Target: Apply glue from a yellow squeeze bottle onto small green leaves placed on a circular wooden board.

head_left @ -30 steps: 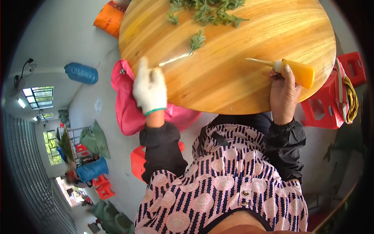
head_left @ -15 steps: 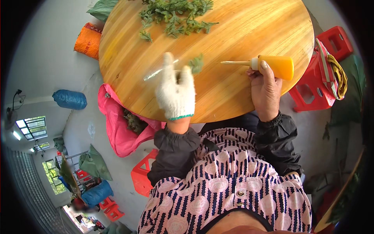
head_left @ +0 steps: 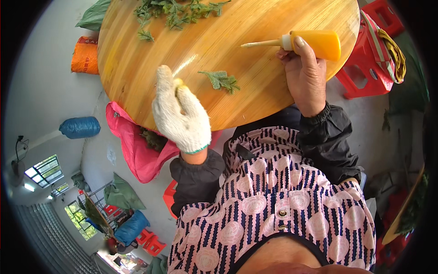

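Observation:
My left hand, in a white knit glove with a green cuff edge, hovers over the near left part of the round wooden table. Its thumb and fingers are apart with nothing between them. To its right, a small green sprig lies flat on the wood, touched by neither hand. My bare right hand is closed around a yellow squeeze bottle, tilted nearly sideways. The bottle's long, pale nozzle points left above the tabletop.
A heap of green sprigs lies at the table's far side. Beside the near left edge, a pink bag holds dull greenery. Red stools stand at the right, one with a striped bag on it. An orange sack is at the left.
My left hand has moved left, away from the sprig, which was blurred beside its fingertips and now lies still. The right hand keeps hold of the bottle. The whole view has shifted.

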{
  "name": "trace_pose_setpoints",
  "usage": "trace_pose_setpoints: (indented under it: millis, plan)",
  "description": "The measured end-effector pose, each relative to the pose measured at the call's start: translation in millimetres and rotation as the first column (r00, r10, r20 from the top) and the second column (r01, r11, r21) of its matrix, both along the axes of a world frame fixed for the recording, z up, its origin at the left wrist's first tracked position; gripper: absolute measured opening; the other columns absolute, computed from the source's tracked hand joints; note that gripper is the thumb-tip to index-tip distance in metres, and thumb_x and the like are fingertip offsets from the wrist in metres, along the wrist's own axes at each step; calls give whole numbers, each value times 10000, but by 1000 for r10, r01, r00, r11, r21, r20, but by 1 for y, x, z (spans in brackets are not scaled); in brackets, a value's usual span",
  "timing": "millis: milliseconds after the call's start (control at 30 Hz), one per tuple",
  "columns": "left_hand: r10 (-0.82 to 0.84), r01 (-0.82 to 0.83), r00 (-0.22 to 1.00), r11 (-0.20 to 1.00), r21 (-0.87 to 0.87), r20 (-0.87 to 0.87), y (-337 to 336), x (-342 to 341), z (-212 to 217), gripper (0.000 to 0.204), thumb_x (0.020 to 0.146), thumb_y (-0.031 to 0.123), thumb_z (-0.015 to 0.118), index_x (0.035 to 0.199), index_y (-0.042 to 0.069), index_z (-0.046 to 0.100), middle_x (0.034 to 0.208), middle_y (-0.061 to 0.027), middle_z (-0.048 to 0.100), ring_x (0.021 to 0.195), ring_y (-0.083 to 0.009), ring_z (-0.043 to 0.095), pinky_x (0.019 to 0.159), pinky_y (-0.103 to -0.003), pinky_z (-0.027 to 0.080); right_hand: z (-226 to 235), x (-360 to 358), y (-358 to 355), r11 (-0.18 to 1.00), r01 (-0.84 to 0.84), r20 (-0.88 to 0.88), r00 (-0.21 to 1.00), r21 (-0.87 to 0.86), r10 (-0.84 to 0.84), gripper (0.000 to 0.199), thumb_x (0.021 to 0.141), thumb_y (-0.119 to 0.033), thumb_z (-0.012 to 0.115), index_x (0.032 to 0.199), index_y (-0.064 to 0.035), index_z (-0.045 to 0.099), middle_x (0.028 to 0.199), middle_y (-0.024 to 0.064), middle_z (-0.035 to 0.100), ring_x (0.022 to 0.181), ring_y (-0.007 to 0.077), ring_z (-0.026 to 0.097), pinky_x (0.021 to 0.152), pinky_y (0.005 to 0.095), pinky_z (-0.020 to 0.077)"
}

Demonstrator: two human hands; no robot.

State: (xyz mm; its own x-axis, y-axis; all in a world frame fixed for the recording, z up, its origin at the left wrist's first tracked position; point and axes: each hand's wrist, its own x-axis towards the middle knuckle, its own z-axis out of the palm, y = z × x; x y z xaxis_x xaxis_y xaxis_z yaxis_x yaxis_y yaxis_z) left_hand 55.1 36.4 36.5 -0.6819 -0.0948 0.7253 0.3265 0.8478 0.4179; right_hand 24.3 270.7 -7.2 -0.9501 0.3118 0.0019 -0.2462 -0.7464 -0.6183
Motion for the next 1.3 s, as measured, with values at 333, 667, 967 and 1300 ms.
trace_pose_setpoints:
  millis: [333,667,967,1300]
  plan:
    - [-155,153,868,987,43,472,24,-19,-23,706,842,-16,696,1513,24,481,979,-97,686,823,-232,641,785,-342,536,-6,0,-2,999,20,-6,1000,-28,-20,180,963,-162,730,1050,-9,694,964,72,714,832,180,657,811,356,533]
    - [-45,82,957,989,-119,285,-2,-62,1,571,915,-50,587,1472,70,558,1197,-138,682,1055,-220,658,942,-315,517,-5,-1,0,996,39,-15,999,-76,-41,177,967,-181,723,1036,-21,693,948,67,708,825,181,654,794,362,535]
    - [-278,366,896,903,-224,345,1,-65,-4,498,908,17,651,1403,50,610,1127,-148,713,1011,-300,670,930,-438,524,-6,1,2,996,15,-6,1000,-85,-16,181,966,-189,727,1043,-30,691,960,62,710,841,174,657,809,362,540]
    - [-83,84,996,994,63,-12,-12,-67,-22,441,977,-12,580,1417,-41,568,1255,-124,697,999,-147,666,842,-274,528,-6,1,4,998,-16,0,1000,-58,16,202,973,-198,722,1078,-29,682,998,66,707,873,173,655,829,353,542]
